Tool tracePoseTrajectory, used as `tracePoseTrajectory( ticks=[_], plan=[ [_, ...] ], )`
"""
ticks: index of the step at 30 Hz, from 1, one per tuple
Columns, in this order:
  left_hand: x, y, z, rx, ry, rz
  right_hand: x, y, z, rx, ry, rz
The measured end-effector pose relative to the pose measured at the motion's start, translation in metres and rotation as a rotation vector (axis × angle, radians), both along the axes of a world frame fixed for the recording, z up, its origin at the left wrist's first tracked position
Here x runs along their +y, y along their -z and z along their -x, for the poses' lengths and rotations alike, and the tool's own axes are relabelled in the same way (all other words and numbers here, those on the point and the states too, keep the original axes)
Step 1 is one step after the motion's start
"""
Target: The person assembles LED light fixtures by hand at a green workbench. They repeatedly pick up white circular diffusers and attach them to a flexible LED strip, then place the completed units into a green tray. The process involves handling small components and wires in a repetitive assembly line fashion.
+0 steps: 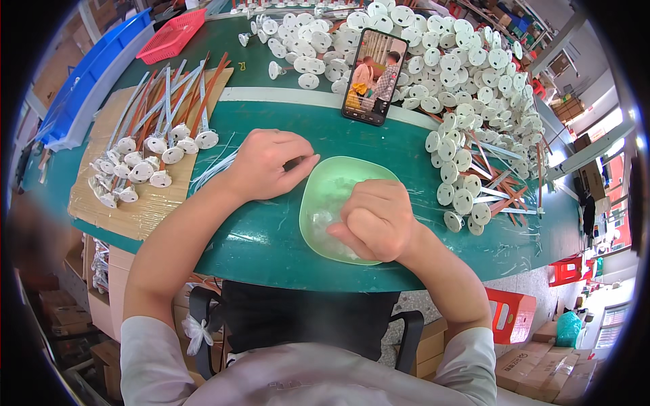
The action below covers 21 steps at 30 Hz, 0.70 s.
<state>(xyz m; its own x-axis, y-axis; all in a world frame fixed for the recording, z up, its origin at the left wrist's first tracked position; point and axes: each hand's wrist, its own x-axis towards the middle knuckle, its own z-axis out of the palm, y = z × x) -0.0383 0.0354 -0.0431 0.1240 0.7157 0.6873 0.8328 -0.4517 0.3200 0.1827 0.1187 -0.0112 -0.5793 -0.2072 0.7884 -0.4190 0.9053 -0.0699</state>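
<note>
A light green bowl [313,183] stands on the green tabletop in front of me, with small clear or whitish pieces inside, too fine to name. Over its right side my right hand [376,220] is closed, fingers curled down toward the contents; what they hold, if anything, is hidden. Just left of the rim, my left hand [274,164] has thumb and forefinger brought together in a pinch. Nothing I can name shows between those fingertips. Beside my left forearm lie thin white strips [215,168], partly covered by the arm.
White round-headed parts with brown and white strips [145,159] lie on flattened cardboard [88,196] at left. A large heap of similar white parts [467,88] fills the back right. A phone [374,78] stands upright before it. Pink basket [171,37] and blue tray [91,74] sit far left.
</note>
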Motion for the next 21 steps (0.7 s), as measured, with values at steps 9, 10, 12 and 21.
tracePoseTrajectory(
  ticks=[9,10,12,21],
  plan=[
    [0.000,0.000,-0.001,0.008,-0.004,-0.003,0.001,0.002,0.000,0.010,0.002,-0.015],
    [0.000,0.000,-0.001,0.010,-0.004,-0.005,0.001,0.003,0.000,0.017,0.001,-0.009],
    [0.000,0.000,0.000,0.019,-0.010,0.000,0.000,0.005,0.002,0.032,0.000,0.002],
    [0.002,-0.004,-0.004,0.008,-0.001,-0.014,0.000,0.011,0.002,0.095,0.029,0.025]
  ],
)
